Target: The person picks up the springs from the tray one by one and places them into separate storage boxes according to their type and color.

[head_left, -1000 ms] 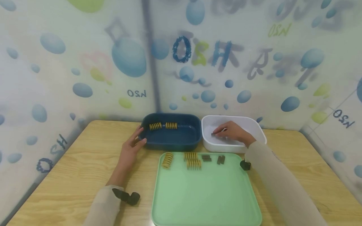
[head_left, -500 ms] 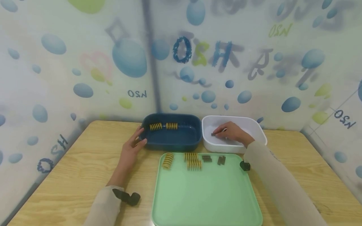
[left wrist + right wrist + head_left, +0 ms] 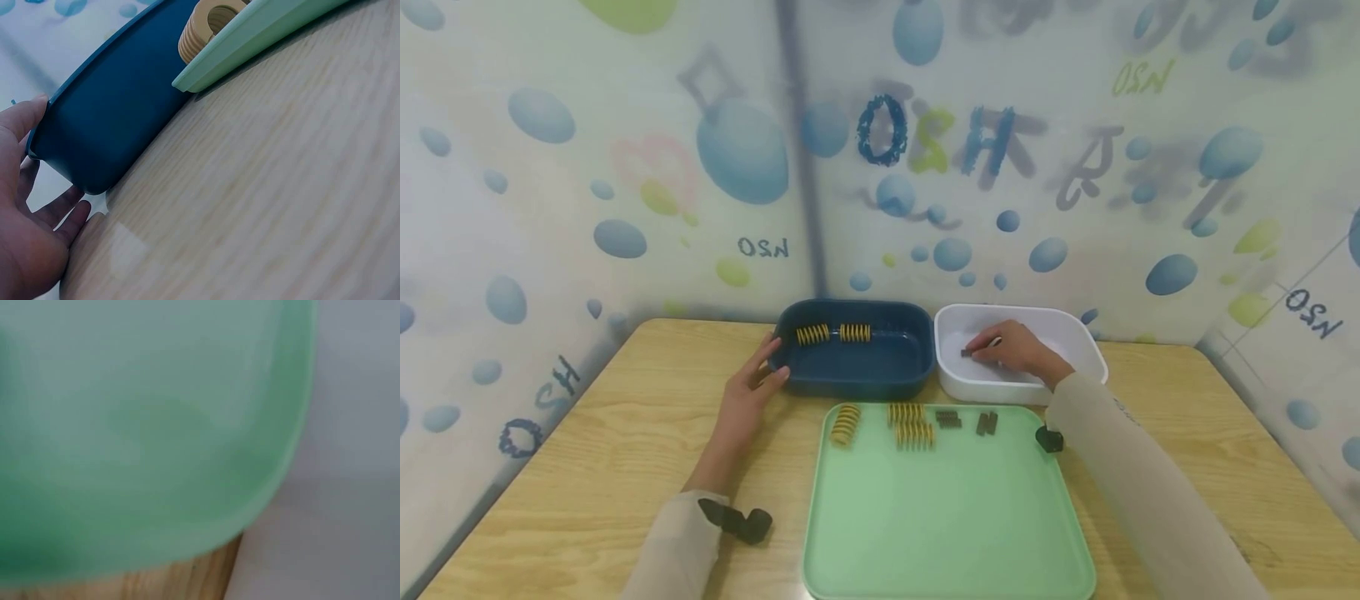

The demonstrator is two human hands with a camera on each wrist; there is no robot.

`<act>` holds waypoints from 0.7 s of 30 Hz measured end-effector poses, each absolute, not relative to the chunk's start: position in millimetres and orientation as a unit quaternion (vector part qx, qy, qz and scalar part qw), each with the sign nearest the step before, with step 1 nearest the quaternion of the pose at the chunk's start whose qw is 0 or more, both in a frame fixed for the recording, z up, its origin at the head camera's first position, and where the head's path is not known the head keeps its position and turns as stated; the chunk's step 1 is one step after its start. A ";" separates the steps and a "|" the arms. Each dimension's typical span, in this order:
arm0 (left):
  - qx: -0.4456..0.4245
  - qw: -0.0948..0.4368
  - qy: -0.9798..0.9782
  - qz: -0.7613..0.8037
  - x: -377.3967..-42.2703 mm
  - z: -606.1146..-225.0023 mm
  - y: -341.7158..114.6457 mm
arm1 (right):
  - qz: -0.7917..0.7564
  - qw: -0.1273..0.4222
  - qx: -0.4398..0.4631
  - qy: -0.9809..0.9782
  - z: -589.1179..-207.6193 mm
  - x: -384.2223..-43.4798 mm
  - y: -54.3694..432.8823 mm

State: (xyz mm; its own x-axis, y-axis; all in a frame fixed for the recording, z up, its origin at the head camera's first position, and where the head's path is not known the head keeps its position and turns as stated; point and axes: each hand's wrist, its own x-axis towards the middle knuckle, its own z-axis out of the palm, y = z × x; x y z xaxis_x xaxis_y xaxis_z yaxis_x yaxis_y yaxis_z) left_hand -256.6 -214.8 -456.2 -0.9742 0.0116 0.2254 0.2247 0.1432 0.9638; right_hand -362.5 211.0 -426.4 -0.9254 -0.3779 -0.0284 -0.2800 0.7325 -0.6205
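Note:
My left hand [image 3: 749, 390] holds the left end of a dark blue bin [image 3: 857, 388], with the thumb at its near corner and the fingers round its end. Two yellow coil springs [image 3: 855, 333] lie inside that bin, along its back wall. Down in the white bin [image 3: 992, 392], my right hand [image 3: 1015, 347] pinches a small dark spring [image 3: 966, 353] between thumb and forefinger, close over the bin's floor. The left wrist view shows the blue bin's wall [image 3: 119, 106] against the hand. Neither the right hand nor its spring appears in the right wrist view.
A green tray [image 3: 947, 517] lies in front of both bins. Along its back edge sit a large yellow spring [image 3: 845, 425], two more yellow springs [image 3: 914, 435] and several small dark springs [image 3: 982, 423]. A patterned wall [image 3: 880, 233] stands behind the wooden table [image 3: 625, 433].

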 end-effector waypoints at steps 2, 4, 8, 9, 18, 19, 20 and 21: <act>-0.078 0.082 -0.752 -0.650 -256.6 -456.1 -215.1 | -0.320 0.073 -0.182 0.927 -426.3 -362.8 211.1; -0.079 0.082 -0.751 -0.651 -256.7 -456.2 -215.1 | -0.319 0.073 -0.179 0.928 -427.0 -363.7 211.2; -0.080 0.084 -0.744 -0.658 -256.6 -456.4 -214.5 | -0.315 0.074 -0.176 0.930 -429.1 -365.1 211.7; -0.081 0.084 -0.744 -0.658 -256.8 -456.6 -214.4 | -0.315 0.074 -0.175 0.930 -429.3 -365.0 211.7; -0.074 0.072 -0.737 -0.668 -255.7 -454.0 -214.5 | -0.318 0.076 -0.159 0.932 -422.2 -362.2 215.1; -0.075 0.072 -0.736 -0.669 -255.6 -453.5 -214.5 | -0.318 0.072 -0.158 0.932 -420.1 -362.0 216.6; -0.074 0.072 -0.737 -0.668 -255.6 -453.0 -214.5 | -0.319 0.069 -0.159 0.932 -417.5 -361.4 218.5; -0.074 0.072 -0.737 -0.668 -255.7 -452.6 -214.4 | -0.319 0.063 -0.159 0.932 -414.2 -360.6 220.2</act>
